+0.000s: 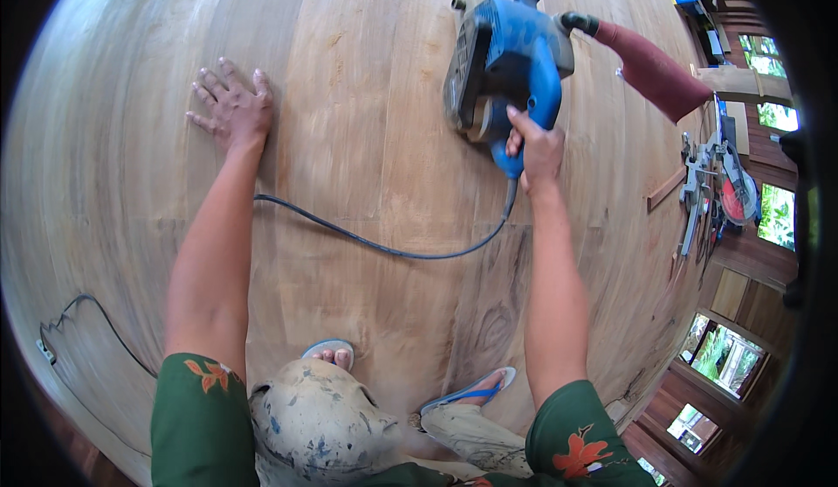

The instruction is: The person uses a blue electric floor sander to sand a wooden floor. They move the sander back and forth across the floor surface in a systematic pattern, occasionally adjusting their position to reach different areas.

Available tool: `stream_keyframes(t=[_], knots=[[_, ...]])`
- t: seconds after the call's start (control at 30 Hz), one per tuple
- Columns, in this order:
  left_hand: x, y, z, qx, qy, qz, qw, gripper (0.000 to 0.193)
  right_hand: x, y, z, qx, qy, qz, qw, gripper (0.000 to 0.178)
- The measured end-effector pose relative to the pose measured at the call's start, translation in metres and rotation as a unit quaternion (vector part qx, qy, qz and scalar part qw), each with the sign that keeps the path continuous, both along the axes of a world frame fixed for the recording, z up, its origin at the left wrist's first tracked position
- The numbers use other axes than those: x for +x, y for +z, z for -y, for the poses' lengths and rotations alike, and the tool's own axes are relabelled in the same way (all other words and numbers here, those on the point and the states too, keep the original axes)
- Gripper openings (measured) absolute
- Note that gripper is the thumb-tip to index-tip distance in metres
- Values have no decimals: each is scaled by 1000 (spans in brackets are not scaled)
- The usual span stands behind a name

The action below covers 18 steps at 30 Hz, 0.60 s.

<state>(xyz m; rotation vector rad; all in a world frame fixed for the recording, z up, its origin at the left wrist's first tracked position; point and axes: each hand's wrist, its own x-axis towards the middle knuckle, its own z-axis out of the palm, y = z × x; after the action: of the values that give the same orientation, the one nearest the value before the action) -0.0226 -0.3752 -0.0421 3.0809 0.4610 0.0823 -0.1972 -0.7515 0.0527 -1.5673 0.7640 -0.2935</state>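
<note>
My right hand (pixel 539 151) is wrapped round the rear handle of a blue belt sander (pixel 515 51). The sander rests on the wide wooden plank floor (pixel 349 164). A dark red dust bag (pixel 655 68) sticks out from the sander's right side. Its black cord (pixel 384 248) leaves the handle's lower end and curves left across the boards, passing behind my left forearm. My left hand (pixel 231 107) lies flat on the wood to the left of the sander, fingers spread and holding nothing.
My sandalled feet (pixel 476 389) and paint-spotted trousers (pixel 319 417) are at the near side. More cord with a plug end (pixel 45 352) lies at the lower left. A mitre saw (pixel 729 190) stands at the right, near a wooden offcut (pixel 666 187) and a wall with windows (pixel 723 354).
</note>
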Motion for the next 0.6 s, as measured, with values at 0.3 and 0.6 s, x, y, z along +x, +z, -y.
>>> stream_keyframes(t=[0.3,0.6], knots=[[-111,-4,84,-16,-411,-56,910,74,-150,-1,-73,2,-82,-4,997,22],[-145,-28,125,-120,-520,-26,845,73,-209,-2,-79,60,-71,-31,995,23]])
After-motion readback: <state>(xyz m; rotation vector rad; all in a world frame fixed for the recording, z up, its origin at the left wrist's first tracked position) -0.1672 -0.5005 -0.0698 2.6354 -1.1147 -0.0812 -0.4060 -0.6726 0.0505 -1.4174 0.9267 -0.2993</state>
